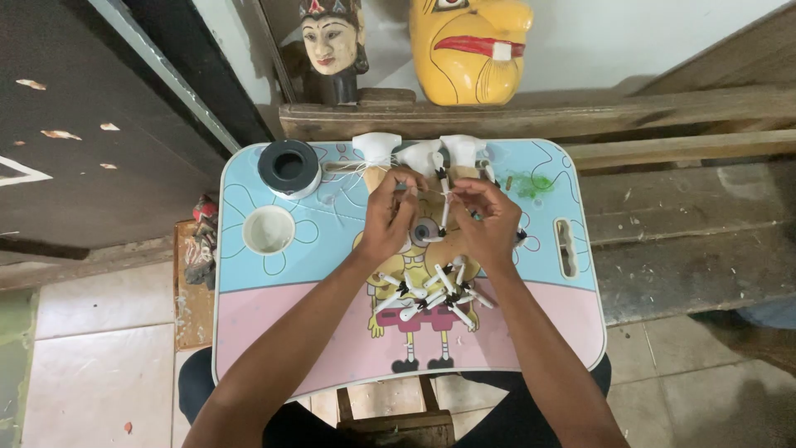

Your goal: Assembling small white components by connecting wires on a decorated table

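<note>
Both my hands meet over the middle of a small cartoon-printed lap table [274, 315] in blue and pink. My left hand [390, 217] pinches a thin thread near a small white puppet limb piece [444, 192] with black tips. My right hand [489, 222] grips that same piece from the right. Below my hands lies a pile of several similar white limb pieces [427, 292]. White cloth-wrapped parts [419, 151] with strings sit at the table's far edge, just above my fingers.
A dark roll of tape or thread [288, 166] and a round cup recess [269, 230] sit on the table's left. A green scrap [535, 184] lies at the right. Two carved masks [468, 50] stand on a wooden beam [580, 112] behind. Small figurines [201, 241] lie left.
</note>
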